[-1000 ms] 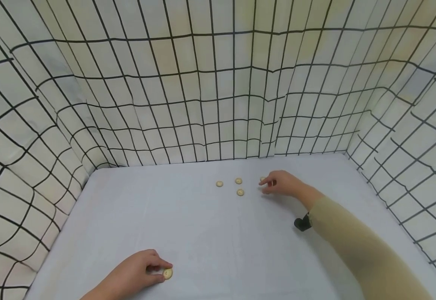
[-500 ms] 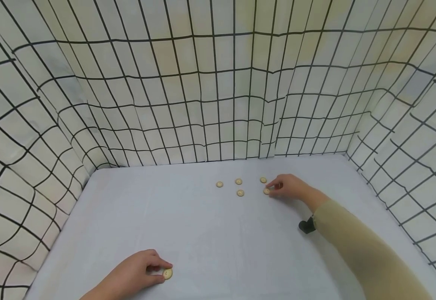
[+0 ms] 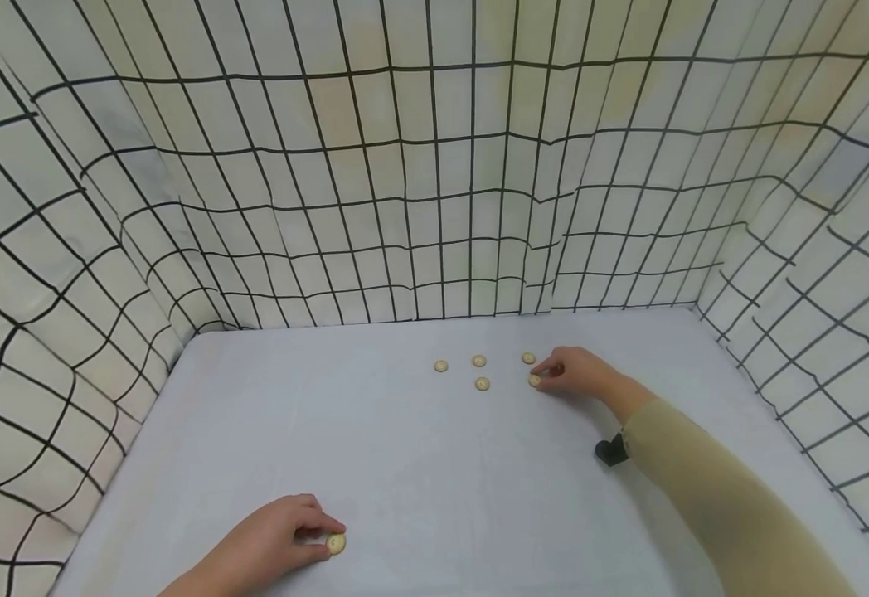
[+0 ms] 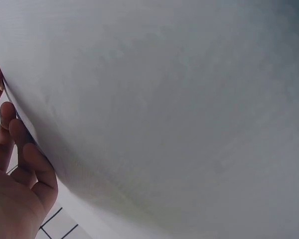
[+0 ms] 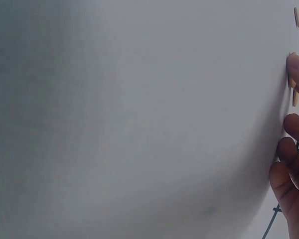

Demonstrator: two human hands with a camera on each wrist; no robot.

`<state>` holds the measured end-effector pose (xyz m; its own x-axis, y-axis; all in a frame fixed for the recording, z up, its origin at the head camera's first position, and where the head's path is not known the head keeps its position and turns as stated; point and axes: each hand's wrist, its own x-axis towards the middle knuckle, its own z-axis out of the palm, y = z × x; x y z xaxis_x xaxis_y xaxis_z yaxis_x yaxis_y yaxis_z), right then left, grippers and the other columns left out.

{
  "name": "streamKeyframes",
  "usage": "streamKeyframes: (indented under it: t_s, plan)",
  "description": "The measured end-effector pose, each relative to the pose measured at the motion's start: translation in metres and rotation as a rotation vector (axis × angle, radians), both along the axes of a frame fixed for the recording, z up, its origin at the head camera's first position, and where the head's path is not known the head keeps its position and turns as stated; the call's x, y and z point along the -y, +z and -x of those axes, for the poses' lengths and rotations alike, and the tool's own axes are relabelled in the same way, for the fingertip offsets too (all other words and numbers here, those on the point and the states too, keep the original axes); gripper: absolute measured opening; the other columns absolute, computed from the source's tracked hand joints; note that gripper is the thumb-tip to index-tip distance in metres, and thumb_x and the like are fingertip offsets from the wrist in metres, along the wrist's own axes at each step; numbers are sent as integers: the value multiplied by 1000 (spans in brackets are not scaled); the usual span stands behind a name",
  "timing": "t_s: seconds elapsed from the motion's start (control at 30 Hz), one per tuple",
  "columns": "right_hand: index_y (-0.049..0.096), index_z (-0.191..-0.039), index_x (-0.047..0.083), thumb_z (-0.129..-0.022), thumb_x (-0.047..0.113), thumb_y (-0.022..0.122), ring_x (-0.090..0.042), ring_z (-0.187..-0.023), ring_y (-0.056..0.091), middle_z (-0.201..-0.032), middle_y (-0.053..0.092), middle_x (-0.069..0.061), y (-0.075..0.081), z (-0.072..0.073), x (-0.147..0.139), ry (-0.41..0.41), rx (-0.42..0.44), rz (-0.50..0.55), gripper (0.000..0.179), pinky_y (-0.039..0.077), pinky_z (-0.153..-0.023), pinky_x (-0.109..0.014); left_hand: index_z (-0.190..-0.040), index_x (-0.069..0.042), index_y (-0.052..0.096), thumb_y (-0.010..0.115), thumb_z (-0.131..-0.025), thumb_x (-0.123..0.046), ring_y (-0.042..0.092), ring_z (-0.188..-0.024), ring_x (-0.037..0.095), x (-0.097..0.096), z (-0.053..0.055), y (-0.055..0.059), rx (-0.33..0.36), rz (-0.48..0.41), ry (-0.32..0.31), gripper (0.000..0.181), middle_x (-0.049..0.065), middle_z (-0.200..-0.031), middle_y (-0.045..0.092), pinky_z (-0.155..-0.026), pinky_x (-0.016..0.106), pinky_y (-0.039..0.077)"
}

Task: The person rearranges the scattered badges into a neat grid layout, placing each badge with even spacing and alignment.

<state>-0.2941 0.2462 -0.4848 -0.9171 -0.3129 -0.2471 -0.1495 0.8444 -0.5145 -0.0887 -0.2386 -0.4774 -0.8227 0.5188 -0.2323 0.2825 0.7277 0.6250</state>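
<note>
Near the front left of the white table, my left hand [image 3: 274, 535] pinches a small round pale wooden disc [image 3: 336, 543] with a dark mark on its face. The thumb and index finger hold its edge. At the far right, my right hand [image 3: 572, 373] has thumb and index finger on a matching disc [image 3: 535, 381], low over the cloth. Just beyond it lies another disc [image 3: 528, 358]. In the right wrist view, the disc [image 5: 291, 79] shows edge-on under the fingertips, with the other fingers [image 5: 289, 154] loosely curled. The left hand's fingers [image 4: 37, 164] curl loosely at the left wrist view's edge.
To the left of my right hand lie three more discs: one far left [image 3: 441, 366], one beside it [image 3: 479, 361] and one nearer [image 3: 483, 384]. A white cloth covers the table [image 3: 405, 464]. Black-gridded white curtains [image 3: 434, 207] enclose the back and sides.
My right hand has shifted slightly right and nearer, uncovering the far right disc. The disc at its fingertips has come into sight. My left hand has stayed in place with its disc.
</note>
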Motion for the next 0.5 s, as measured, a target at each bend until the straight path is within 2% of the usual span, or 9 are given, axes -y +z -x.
streamKeyframes:
  t_s: [0.33,0.5]
  plan:
    - [76,-113,21,-85,33,78,-19,-89,51,-93,60,1,1,0,0,11,-12,-17,30,43,-77,-35,-108,-26,78,77,-85,-36,52,-79,-4,-1,2,1,-6,24,-32,25,-24,-89,57,-70,25,46]
    - [77,-113,21,-85,32,79,-19,-88,51,-92,60,1,1,1,0,3,-3,-14,30,42,-76,-35,-107,-26,78,77,-85,-34,51,-79,-5,-2,2,1,-53,41,-55,23,-25,-89,55,-69,25,46]
